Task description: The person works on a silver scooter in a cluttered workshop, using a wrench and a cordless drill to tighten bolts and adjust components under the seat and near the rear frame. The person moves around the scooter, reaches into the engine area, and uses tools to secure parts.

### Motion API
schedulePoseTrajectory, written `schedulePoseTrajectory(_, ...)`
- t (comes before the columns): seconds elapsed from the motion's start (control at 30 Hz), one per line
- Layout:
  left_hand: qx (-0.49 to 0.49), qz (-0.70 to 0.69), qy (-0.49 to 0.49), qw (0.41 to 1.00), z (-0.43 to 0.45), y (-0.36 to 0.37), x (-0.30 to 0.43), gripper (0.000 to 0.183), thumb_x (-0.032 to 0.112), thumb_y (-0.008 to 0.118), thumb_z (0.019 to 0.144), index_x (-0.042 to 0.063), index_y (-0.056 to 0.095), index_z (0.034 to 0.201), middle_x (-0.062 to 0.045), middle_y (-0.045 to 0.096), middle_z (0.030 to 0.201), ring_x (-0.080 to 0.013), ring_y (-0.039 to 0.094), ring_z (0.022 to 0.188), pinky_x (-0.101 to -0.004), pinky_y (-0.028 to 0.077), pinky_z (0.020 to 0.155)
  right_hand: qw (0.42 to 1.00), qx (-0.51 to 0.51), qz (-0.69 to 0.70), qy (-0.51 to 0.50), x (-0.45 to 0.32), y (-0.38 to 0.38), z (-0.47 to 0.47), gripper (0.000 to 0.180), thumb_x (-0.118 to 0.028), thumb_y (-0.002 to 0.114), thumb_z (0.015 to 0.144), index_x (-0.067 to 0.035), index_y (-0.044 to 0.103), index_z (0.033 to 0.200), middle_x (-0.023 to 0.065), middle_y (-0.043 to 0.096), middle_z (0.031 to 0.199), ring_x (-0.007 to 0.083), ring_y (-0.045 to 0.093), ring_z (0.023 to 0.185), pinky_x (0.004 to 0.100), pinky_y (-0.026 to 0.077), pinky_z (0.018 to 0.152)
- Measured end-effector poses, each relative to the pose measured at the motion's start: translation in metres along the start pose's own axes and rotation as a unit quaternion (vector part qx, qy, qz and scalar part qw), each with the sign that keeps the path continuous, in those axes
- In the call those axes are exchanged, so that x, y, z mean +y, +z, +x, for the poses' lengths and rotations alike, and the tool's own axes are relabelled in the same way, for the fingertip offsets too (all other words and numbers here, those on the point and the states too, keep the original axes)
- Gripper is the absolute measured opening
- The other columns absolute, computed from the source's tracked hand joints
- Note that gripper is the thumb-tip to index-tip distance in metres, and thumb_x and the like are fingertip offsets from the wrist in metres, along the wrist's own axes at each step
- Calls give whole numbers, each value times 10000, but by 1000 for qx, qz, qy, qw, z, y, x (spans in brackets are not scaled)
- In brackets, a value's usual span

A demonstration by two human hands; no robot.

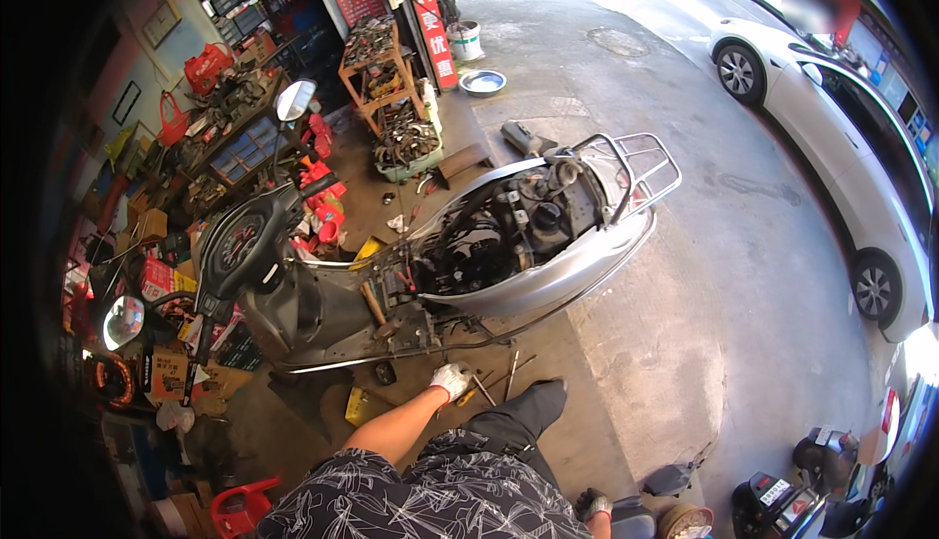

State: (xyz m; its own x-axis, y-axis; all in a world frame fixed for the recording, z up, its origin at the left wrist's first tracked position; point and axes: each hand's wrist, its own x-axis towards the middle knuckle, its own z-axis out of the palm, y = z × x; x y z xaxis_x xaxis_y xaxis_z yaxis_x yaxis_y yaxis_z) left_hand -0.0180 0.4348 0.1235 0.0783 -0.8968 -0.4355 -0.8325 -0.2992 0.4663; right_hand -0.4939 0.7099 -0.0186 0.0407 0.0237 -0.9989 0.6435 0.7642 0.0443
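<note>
A scooter with a silver rear body [506,303] stands before me, its seat off and the engine bay [477,245] open. My left hand [451,381], in a white knit glove, is low beside the scooter's lower edge, close to tools on the floor; what its fingers hold cannot be made out. Near it lie metal rods or wrenches [512,375] and a yellow-handled tool [465,397]. My right hand [593,504], in a glove with a dark palm, is at the bottom edge beside my body, near a dark seat-like object [632,518]. A wooden-handled hammer [374,304] rests on the footboard.
A yellow box [361,407] stands on the floor left of my left arm. Cardboard boxes [170,373] and a red plastic stool [243,508] are at the left. A wooden tool rack [370,73] is beyond the scooter. Parked scooters [774,502] and a white car [814,106] are at the right.
</note>
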Motion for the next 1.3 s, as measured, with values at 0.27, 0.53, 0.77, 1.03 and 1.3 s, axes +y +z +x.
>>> schedulePoseTrajectory(0.27, 274, -204, 104, 934, 154, -39, 233, 176, 226, 547, 924, 90, 601, 1024, -202, 634, 926, -415, 597, 883, -473, 484, 796, 994, -25, 51, -92, -200, -17, -63, 226, -161, 597, 845, -138, 446, 679, 38, 408, 532, 231, 382, 454, 378, 306, 433)
schedulePoseTrajectory(0.53, 273, -315, -28, 909, 304, -113, 427, 531, 457, 492, 929, -1, 555, 1190, -290, 585, 1171, -433, 545, 1114, -472, 438, 901, 999, 38, 10, -36, -368, -53, -64, 199, -311, 527, 910, -142, 572, 815, 83, 572, 658, 280, 547, 596, 431, 471, 585)
schedulePoseTrajectory(0.77, 231, -452, -155, 847, 444, -94, 452, 535, 277, 642, 866, -14, 469, 1280, -158, 648, 994, -192, 670, 724, -307, 538, 584, 997, 42, -12, -64, -556, 8, -65, 173, -281, 541, 900, -161, 550, 776, 62, 545, 607, 257, 522, 530, 410, 433, 515)
schedulePoseTrajectory(1.03, 292, -419, -183, 840, 462, -133, 490, 214, 197, 603, 888, 39, 622, 1032, -58, 638, 705, -127, 561, 476, -261, 436, 422, 997, 27, -52, -59, -822, 15, -28, 175, -246, 556, 890, -183, 524, 731, 39, 514, 549, 231, 493, 455, 386, 390, 434)
schedulePoseTrajectory(1.3, 294, -423, -324, 793, 453, -149, 510, 216, 279, 639, 841, 65, 631, 816, -24, 579, 597, -101, 477, 435, -268, 361, 400, 932, 109, -262, -226, -1122, 249, -69, 160, -186, 566, 885, -171, 499, 741, 18, 483, 566, 182, 451, 447, 328, 344, 417)
